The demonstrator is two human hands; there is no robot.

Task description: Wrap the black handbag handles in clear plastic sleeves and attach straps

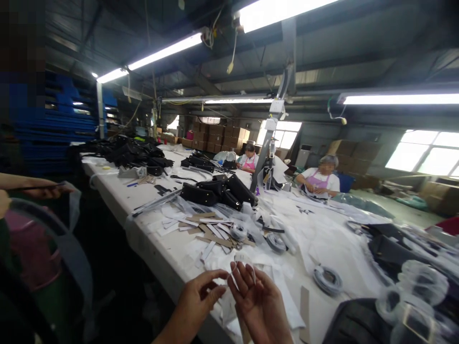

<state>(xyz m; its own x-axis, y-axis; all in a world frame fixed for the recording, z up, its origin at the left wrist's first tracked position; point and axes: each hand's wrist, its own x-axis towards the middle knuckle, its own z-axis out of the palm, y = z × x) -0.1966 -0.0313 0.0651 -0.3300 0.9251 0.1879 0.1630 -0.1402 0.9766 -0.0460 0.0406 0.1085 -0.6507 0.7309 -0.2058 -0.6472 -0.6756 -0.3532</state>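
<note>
My left hand (201, 297) is over the table's near edge, its fingers curled and seemingly pinching a thin white cord (234, 268). Beside it my right hand (256, 301) lies palm up, fingers stretched and slightly bent. The cord passes in a fine loop by the right fingertips; how it is caught there is too small to tell. White sheets and scraps (283, 291) lie beneath the hands. Just beyond are brown and white strips (211, 229) and a small coil of clear tubing (238, 232).
Black bags (222, 191) are piled farther along the white table (143, 220). A grey coil (327, 280) and clear plastic rolls (412, 296) sit at right. Two people in pink aprons (319, 181) work across the table. Another person's hand (46, 188) holds a strip at left.
</note>
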